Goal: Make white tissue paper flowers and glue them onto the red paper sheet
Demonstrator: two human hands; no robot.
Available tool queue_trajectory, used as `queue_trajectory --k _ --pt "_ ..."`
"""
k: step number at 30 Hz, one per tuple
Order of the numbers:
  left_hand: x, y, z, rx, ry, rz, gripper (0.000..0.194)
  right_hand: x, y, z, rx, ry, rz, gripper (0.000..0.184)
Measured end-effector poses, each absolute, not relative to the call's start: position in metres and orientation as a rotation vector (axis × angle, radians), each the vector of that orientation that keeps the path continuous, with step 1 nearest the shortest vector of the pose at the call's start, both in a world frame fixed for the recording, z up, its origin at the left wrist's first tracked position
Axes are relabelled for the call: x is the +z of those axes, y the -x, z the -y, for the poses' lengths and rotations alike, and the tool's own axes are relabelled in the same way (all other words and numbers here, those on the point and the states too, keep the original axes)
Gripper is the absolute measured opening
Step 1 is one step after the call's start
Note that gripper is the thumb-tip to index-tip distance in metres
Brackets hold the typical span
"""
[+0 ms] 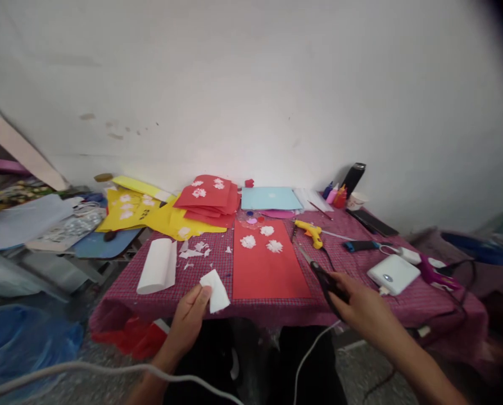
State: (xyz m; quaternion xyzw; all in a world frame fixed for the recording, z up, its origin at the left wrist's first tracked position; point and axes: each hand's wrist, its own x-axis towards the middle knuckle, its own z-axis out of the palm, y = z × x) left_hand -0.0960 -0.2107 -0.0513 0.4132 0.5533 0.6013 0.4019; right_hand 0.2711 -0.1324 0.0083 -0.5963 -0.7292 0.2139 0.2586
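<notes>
Folded white paper, one piece, is pinched in my left fingers; my right fingers grip one pair of scissors; three white flowers lie beyond, between.

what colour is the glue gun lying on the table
The glue gun is yellow, as the head view shows best.

The left hand pinches with its thumb uppermost, the left forearm slanting up beneath it. The right hand curls its fingers in a grip, its bare forearm angled inward from the lower right.
</notes>
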Motion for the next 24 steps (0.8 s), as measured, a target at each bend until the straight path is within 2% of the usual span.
queue_trajectory --k 3,8,13,21,24 --pt "-0.044 0.091 0.204 1.495 -1.054 -1.356 0.038 0.009 -0.298 0.111 0.210 1.959 2.186 0.034" --pt "-0.029 0.076 0.196 1.454 -1.037 -1.315 0.042 0.010 -0.287 0.091 0.029 2.139 2.377 0.030" --pt "-0.021 0.071 0.193 1.424 -1.029 -1.292 0.042 0.016 -0.279 0.077 0.075 2.160 2.484 0.030" --pt "-0.012 0.066 0.191 1.371 -0.872 -0.963 0.037 0.016 -0.302 0.060 0.301 1.964 2.626 0.024" --pt "-0.013 0.071 0.192 1.348 -0.901 -1.016 0.039 0.018 -0.305 0.064 0.265 1.964 2.621 0.023"
